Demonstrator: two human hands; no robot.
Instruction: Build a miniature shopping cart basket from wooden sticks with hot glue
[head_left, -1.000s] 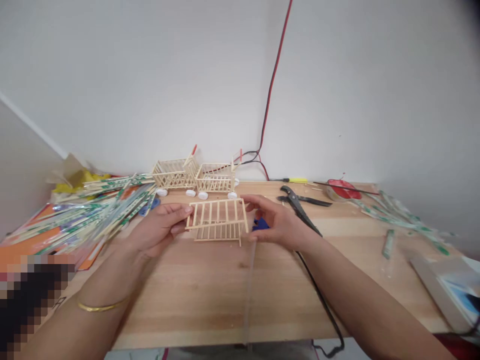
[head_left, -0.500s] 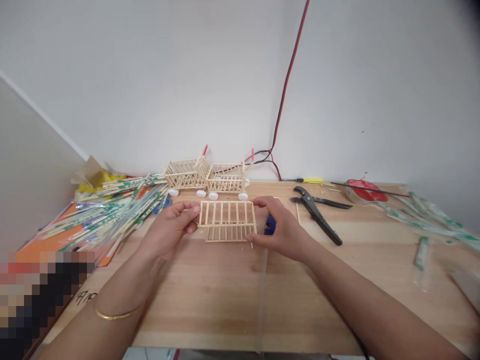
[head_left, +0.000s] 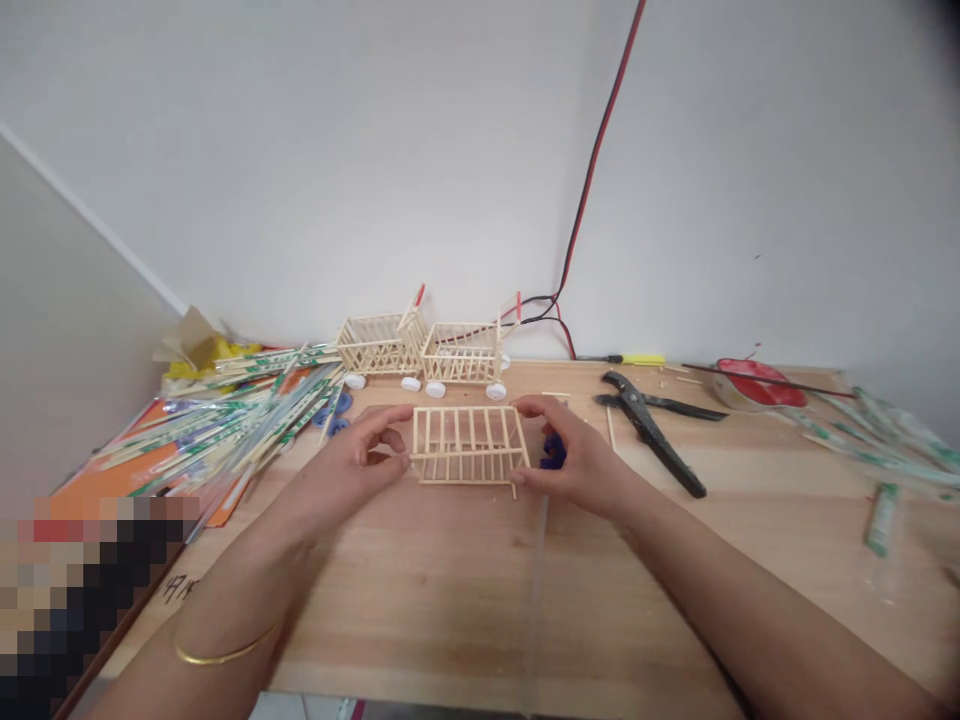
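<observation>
A small open frame of thin wooden sticks (head_left: 468, 445) rests low over the wooden table (head_left: 465, 590), held between both hands. My left hand (head_left: 358, 467) pinches its left end with thumb and fingertips. My right hand (head_left: 574, 455) grips its right end, fingers curled around the corner. A small blue object (head_left: 554, 451) lies just behind my right hand. Two finished stick carts with white wheels (head_left: 426, 352) stand at the back by the wall.
A pile of wrapped sticks (head_left: 240, 420) and orange sheets lies at the left. Black pliers (head_left: 654, 432), a yellow-handled screwdriver (head_left: 634, 359) and a red tape roll (head_left: 757, 385) lie at the right. Red and black wires (head_left: 592, 180) run up the wall.
The frame has been lowered and tilted flatter toward the table, both hands still on its ends. The camera view has shifted, so the things on the table sit further right.
</observation>
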